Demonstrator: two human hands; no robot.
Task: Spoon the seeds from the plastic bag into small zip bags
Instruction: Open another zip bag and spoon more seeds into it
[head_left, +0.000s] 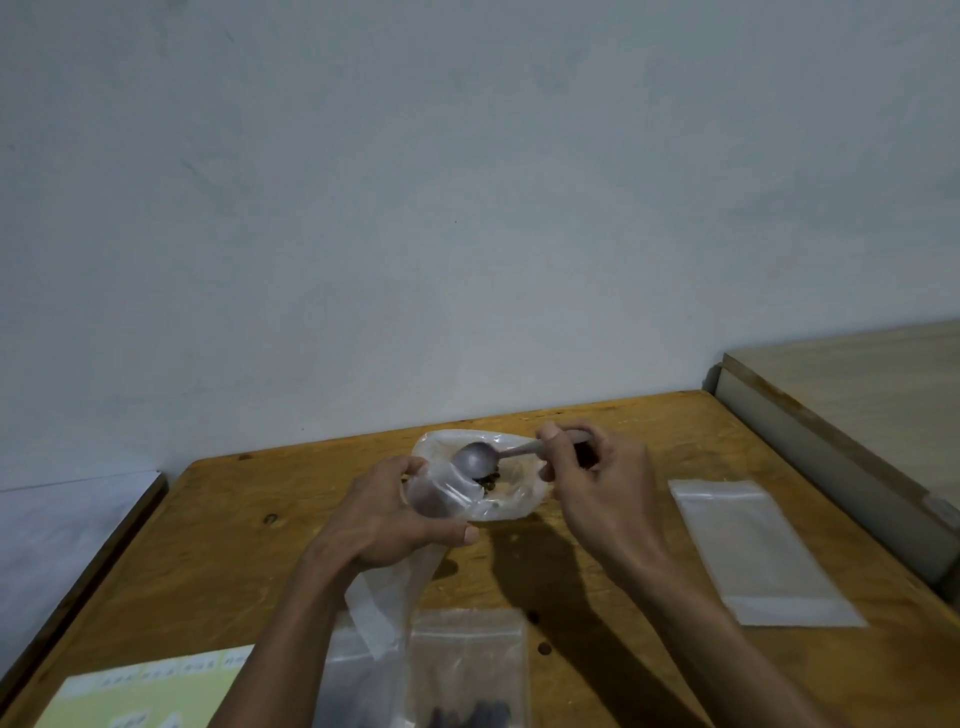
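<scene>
Wooden table (597, 675): carries everything in view, its far edge against a pale wall
Left hand (387, 519): fingers curled round a small zip bag (441, 496), holding its mouth up and open toward the spoon
Right hand (597, 486): pinches the handle of a grey spoon (475, 460), thumb on top, the bowl tipped just over the mouth of the held bag
Plastic bag (506, 488): lies on the table right behind the hands, its top gaping, dark seeds (488, 482) visible just under the spoon bowl
Step in hand: looks like a spoonful being tipped into the held bag; whether the bowl is loaded or spent cannot be told
Risk, spill: the held bag is limp film, so if its mouth sags shut or the spoon tips off-centre, seeds would likely scatter on the wood
Risk, source bag: the soft supply bag has nothing propping it; a nudge from either wrist could fold it over and pour seeds out
Risk, grip: a light pinch on a thin handle may let the spoon roll
Count, spoons: one
Count, small zip bags: three or more; one held, one empty flat at the right (763, 556), one near the bottom edge with dark contents (467, 670); film beside it at the left may be a fourth
Count, plastic bags: one
Count, hands: two
Paper sheet (140, 691): one, yellowish, at the lower left corner
</scene>
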